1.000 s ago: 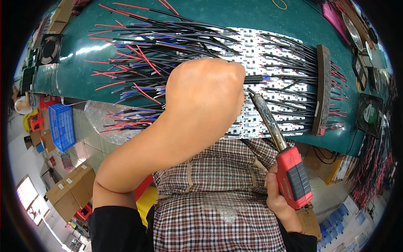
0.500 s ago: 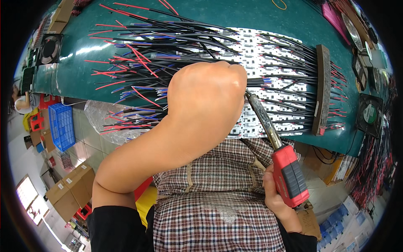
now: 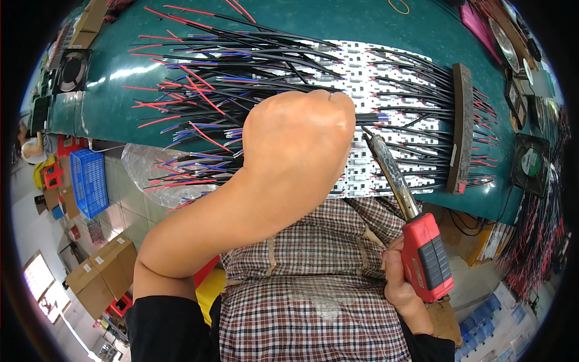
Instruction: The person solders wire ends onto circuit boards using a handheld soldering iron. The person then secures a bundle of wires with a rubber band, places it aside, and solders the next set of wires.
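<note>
My left hand is closed in a fist over a sheet of white circuit boards, with its fingers hidden beneath. From its right side stick out black wires with blue and red ends, which it seems to grip. A soldering iron with a red and black handle is held in my right hand. Its dark tip stands just right of my left fist, close to the wire ends. Rows of black wires with red and blue ends fan out left of the boards.
A dark bar lies across the wires on the right side of the green table. Small fans stand at both table ends. A blue crate and cardboard boxes are on the floor at left. Wire bundles hang at right.
The soldering iron and my right hand have shifted a little to the right, drawing the tip away from my left fist. My left hand has barely moved.
</note>
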### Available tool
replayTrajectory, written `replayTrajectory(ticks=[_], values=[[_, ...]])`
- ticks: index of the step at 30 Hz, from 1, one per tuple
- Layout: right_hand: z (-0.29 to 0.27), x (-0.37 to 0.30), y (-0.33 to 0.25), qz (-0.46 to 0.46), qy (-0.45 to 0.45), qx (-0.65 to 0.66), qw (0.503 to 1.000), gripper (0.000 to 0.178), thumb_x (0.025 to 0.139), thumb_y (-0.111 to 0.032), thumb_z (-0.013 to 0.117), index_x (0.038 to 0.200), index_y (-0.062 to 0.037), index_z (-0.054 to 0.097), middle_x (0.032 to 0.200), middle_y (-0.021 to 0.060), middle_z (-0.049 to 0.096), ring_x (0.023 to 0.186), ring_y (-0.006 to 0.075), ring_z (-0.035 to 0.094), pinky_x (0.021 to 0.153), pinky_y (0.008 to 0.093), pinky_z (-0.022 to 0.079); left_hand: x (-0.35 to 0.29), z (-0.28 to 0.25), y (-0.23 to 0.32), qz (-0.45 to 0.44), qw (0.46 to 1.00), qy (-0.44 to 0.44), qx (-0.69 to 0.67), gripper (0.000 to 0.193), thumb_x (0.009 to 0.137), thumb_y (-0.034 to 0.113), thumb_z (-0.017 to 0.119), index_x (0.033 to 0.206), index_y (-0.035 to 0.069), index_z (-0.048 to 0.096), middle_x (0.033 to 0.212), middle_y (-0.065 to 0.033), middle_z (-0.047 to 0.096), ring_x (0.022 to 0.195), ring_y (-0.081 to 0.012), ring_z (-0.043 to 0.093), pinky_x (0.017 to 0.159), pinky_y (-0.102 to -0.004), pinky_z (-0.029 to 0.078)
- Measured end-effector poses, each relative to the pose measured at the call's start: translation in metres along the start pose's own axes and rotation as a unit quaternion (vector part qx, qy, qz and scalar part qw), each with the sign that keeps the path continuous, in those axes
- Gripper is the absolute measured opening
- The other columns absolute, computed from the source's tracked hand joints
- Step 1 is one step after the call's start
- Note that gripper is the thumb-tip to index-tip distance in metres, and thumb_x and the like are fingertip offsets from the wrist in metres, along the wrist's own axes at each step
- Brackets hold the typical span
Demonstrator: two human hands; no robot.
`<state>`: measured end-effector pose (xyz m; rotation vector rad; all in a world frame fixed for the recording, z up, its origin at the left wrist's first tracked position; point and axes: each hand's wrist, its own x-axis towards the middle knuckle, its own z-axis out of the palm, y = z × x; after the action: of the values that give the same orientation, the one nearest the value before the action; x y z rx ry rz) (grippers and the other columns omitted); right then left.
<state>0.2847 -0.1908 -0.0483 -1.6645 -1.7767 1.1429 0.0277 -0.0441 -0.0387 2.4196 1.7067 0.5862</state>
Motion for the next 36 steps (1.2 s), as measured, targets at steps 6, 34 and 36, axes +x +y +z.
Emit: replayTrajectory(ticks=[6,34,36], values=[[-0.005,-0.005,-0.002,0.043,0.013,0.01,0.999,0.019,0.087,-0.007,0.074,0.105,-0.0007,0.068,0.09,0.0125,0.067,0.077,0.0286,0.067,0.069,0.0369,0.054,0.008,-0.014,-0.002,-0.077,0.989,-0.052,-0.114,0.017,0.086,0.015,0.073,0.091,0.001,0.064,0.076,-0.0143,0.065,0.068,-0.0348,0.064,0.062,-0.0438,0.049],[0.005,-0.014,0.008,0.001,0.0,-0.028,1.0,0.022,0.076,-0.003,0.079,0.096,-0.0005,0.07,0.089,0.0139,0.065,0.068,0.0285,0.065,0.058,0.0362,0.052,-0.011,-0.003,0.001,-0.032,0.996,-0.023,-0.083,0.019,0.079,0.016,0.078,0.077,0.005,0.063,0.061,-0.0085,0.06,0.057,-0.0291,0.063,0.056,-0.0417,0.048],[0.005,-0.014,0.009,0.007,0.001,-0.022,1.0,0.021,0.076,-0.003,0.079,0.095,-0.0003,0.07,0.089,0.014,0.065,0.069,0.0285,0.066,0.059,0.0359,0.053,-0.012,-0.002,0.001,-0.038,0.995,-0.024,-0.084,0.019,0.079,0.016,0.078,0.076,0.005,0.063,0.061,-0.0084,0.06,0.058,-0.029,0.063,0.056,-0.042,0.048]])
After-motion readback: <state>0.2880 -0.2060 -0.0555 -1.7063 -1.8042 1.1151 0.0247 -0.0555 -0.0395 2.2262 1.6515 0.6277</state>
